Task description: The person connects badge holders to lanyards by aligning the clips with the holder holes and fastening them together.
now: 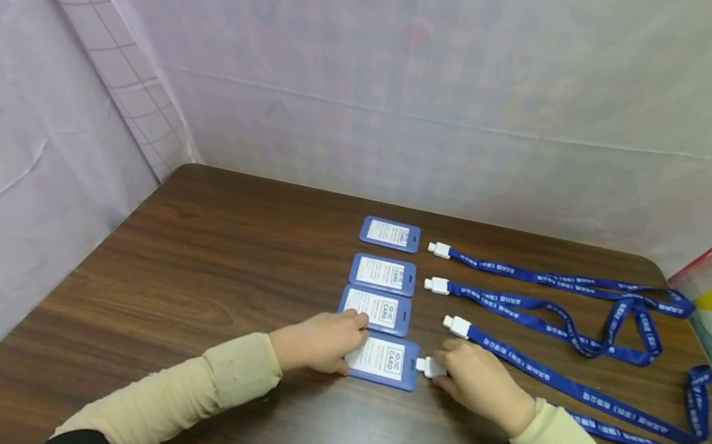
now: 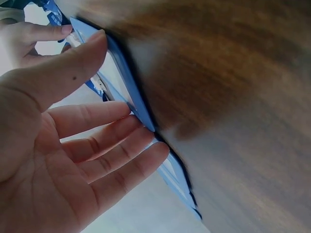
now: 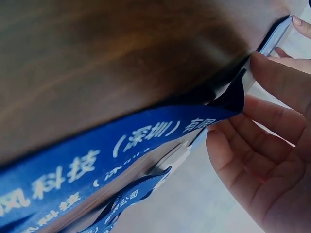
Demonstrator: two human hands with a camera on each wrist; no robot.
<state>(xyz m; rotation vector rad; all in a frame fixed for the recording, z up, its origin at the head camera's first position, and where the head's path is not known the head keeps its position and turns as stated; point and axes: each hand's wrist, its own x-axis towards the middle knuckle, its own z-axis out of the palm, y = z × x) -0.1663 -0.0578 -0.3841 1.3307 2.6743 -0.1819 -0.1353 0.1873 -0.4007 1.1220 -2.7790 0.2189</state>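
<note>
Card [image 1: 383, 361] lay on the counter [image 1: 246, 237], slot [image 1: 412, 365] toward the clip [image 1: 429, 367]; the left hand [image 1: 322, 340], half-spread, held its long edges, seemingly to steady it, while the right hand [image 1: 480, 381], fingers curled, pinched the clip, likely for aim.

Nearest card holder [image 1: 387, 365]: left end hidden by left hand [image 1: 320, 341]. Nearest lanyard [image 1: 605, 430] cut off at right. Fine print on 4 cards [image 1: 384, 232] illegible.
</note>
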